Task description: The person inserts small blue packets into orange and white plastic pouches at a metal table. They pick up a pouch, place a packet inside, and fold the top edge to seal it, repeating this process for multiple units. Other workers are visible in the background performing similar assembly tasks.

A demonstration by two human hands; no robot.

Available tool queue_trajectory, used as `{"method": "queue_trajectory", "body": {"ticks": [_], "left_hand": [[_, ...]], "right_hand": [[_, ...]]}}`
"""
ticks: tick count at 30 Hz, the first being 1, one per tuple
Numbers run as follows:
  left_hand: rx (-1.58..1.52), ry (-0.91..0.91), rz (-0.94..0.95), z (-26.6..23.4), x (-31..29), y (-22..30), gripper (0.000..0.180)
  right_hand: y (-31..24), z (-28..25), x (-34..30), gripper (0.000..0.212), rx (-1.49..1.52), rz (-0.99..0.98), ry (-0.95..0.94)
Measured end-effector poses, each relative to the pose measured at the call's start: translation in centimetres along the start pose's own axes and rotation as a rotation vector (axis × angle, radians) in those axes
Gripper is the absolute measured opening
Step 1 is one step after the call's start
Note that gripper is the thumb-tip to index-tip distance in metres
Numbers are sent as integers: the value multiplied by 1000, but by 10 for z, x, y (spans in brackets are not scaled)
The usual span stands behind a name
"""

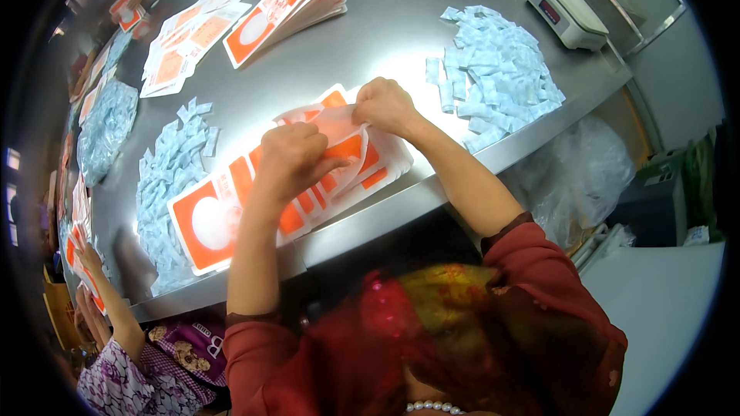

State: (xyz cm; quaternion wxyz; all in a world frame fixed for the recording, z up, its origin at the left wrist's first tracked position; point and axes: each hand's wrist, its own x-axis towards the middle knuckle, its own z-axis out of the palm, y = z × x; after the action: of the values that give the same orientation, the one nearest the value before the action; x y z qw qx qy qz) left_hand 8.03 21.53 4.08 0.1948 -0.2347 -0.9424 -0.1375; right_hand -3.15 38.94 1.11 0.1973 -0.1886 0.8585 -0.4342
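Note:
Both my hands are over a fanned row of orange-and-white printed pouches (204, 219) along the near edge of the metal table. My left hand (291, 156) is closed, pinching the edge of the top pouch (333, 125), with its thumb stretched to the right. Slightly farther off, my right hand (384, 108) is closed on the same pouch's other corner. The pouch's upper edge is drawn up between my hands; whether its mouth is parted I cannot tell. Small pale-blue sachets lie in one heap (176, 158) left of the pouches and another heap (497, 65) to the right.
More pouches lie in a neat fanned stack (285, 11) and a loose pile (193, 35) at the far left. A white scale (568, 9) stands far right. A clear bag of blue sachets (109, 131) is at left. Beside me, a co-worker's hand (89, 258) holds pouches.

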Motion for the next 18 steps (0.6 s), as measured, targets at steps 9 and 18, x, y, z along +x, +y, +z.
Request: {"method": "queue_trajectory", "body": {"ticks": [9, 18], "left_hand": [[-119, 57, -1, 18, -10, -12, 41], [-241, 15, -37, 17, -10, -19, 49]], "right_hand": [[57, -73, -7, 31, -634, 109, 287], [46, -71, -21, 42, 110, -65, 237]]}}
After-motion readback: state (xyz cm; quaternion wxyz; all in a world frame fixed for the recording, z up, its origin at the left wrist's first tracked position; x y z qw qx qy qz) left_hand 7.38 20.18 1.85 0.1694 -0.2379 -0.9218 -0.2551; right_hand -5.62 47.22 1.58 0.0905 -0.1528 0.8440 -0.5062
